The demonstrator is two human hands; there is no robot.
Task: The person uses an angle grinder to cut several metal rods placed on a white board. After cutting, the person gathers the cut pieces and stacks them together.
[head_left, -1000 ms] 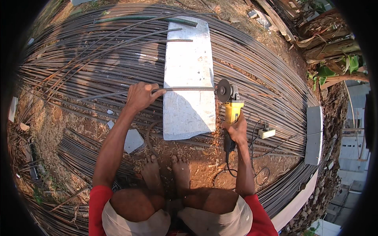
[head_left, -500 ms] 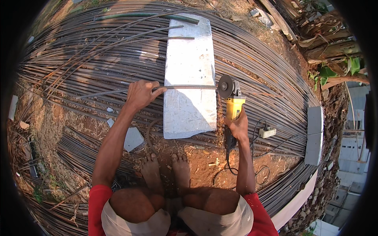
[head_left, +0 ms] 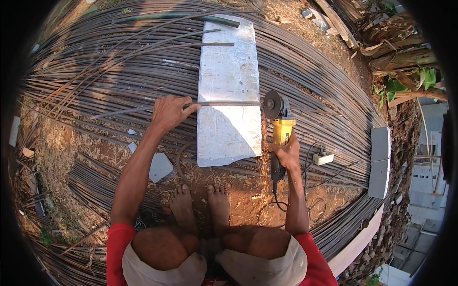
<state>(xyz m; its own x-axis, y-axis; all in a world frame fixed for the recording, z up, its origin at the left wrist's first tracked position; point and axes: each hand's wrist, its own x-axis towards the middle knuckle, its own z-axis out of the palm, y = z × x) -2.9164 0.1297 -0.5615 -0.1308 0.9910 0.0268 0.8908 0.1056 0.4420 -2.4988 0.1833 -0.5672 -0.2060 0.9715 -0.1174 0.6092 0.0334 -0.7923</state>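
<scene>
My left hand [head_left: 169, 108] grips a steel bar [head_left: 224, 103] that lies crosswise over a pale, rough slab [head_left: 224, 71], just left of the slab. My right hand [head_left: 287, 152] holds a yellow-and-black angle grinder [head_left: 281, 127], its dark disc [head_left: 272, 104] at the right end of the bar beside the slab's right edge. A stream of orange sparks [head_left: 265, 176] falls from there toward the dirt near my bare feet [head_left: 219, 205].
Many rusty bars [head_left: 310, 81] lie in long bundles under the slab, with a grey block [head_left: 379, 162] across them at right. A cream power socket [head_left: 324, 159] and looped cords are beside my right arm. Broken pieces [head_left: 160, 167] lie lower left; wood planks [head_left: 334, 21] and dried plants are upper right.
Both hands keep their grips and have shifted only slightly upward in the picture, along with the slab. The spark stream below the disc looks longer and denser now than a second ago.
</scene>
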